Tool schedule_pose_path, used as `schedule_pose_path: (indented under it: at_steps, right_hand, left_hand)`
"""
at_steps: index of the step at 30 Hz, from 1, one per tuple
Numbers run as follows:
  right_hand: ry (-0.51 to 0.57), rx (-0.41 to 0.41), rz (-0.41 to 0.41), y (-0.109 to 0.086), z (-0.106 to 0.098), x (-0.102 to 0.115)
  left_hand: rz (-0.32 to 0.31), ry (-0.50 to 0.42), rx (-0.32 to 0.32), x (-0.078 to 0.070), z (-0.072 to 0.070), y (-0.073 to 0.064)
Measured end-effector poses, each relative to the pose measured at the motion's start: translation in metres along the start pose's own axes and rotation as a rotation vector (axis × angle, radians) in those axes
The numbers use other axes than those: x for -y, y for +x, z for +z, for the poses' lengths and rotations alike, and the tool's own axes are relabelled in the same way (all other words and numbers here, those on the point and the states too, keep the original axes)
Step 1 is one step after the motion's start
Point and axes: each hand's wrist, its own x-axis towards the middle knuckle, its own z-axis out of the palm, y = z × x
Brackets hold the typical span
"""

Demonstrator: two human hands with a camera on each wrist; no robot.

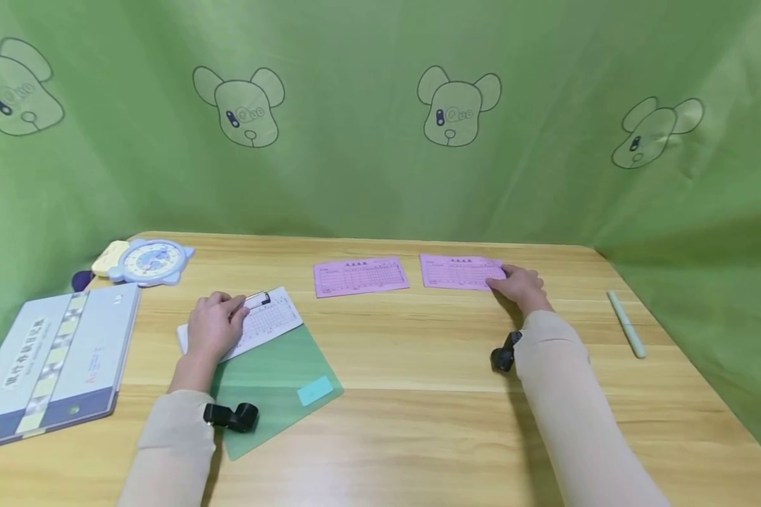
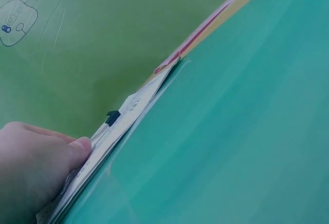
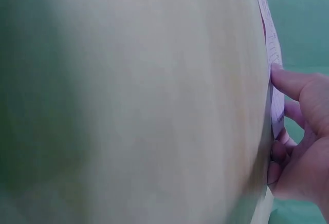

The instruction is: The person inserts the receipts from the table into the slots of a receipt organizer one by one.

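Observation:
My left hand (image 1: 214, 327) is over a stack of white printed forms (image 1: 273, 318), its thumb and forefinger pinching the silver handle of a black binder clip (image 1: 265, 298). The forms lie across the upper part of a green translucent folder (image 1: 266, 401). In the left wrist view, the thumb meets the handle below the clip's black body (image 2: 112, 117). My right hand (image 1: 523, 285) pinches the right end of a pink printed slip (image 1: 458, 272); the thumb and a finger lie on either side of that slip (image 3: 276, 100). A second pink slip (image 1: 360, 277) lies to the left, untouched.
A large blue-grey binder (image 1: 101, 338) lies at the table's left. Behind it are a pale blue toy clock (image 1: 153, 260), a cream object (image 1: 110, 258) and a dark round thing (image 1: 81, 281). A pale green pen (image 1: 626, 324) lies at the right. A green curtain (image 1: 355, 183) hangs behind.

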Motion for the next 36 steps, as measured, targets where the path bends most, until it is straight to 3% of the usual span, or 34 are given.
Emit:
schedule_pose_path:
  at_steps: [5, 10, 14, 18, 24, 29, 31, 36]
  right_hand:
    - [0.004, -0.051, -0.017, -0.003, 0.003, 0.002]
    - [0.079, -0.109, -0.075, -0.005, 0.005, 0.001]
    - [0.180, -0.177, -0.065, -0.006, 0.006, -0.002]
    - [0.349, -0.229, 0.006, -0.010, 0.005, -0.005]
    - [0.861, -0.249, 0.125, -0.023, -0.002, -0.004]
    - [1.184, -0.253, 0.094, -0.036, -0.006, 0.014]
    - [1.237, -0.240, 0.067, -0.042, -0.004, 0.025]
    - [1.206, -0.117, -0.045, -0.055, 0.004, 0.052]
  left_hand:
    - [-0.003, -0.006, 0.004, 0.001, 0.001, -0.002]
    - [-0.002, -0.015, 0.002, 0.001, 0.001, -0.003]
    - [0.000, -0.021, -0.003, 0.001, 0.001, -0.003]
    - [-0.006, -0.026, -0.002, 0.000, 0.001, -0.003]
    - [-0.006, -0.022, -0.012, 0.000, 0.002, -0.002]
    - [0.009, -0.020, -0.044, 0.001, 0.002, -0.002]
    - [0.011, -0.024, -0.048, 0.001, 0.002, -0.002]
    - [0.003, -0.029, -0.034, 0.001, 0.002, -0.001]
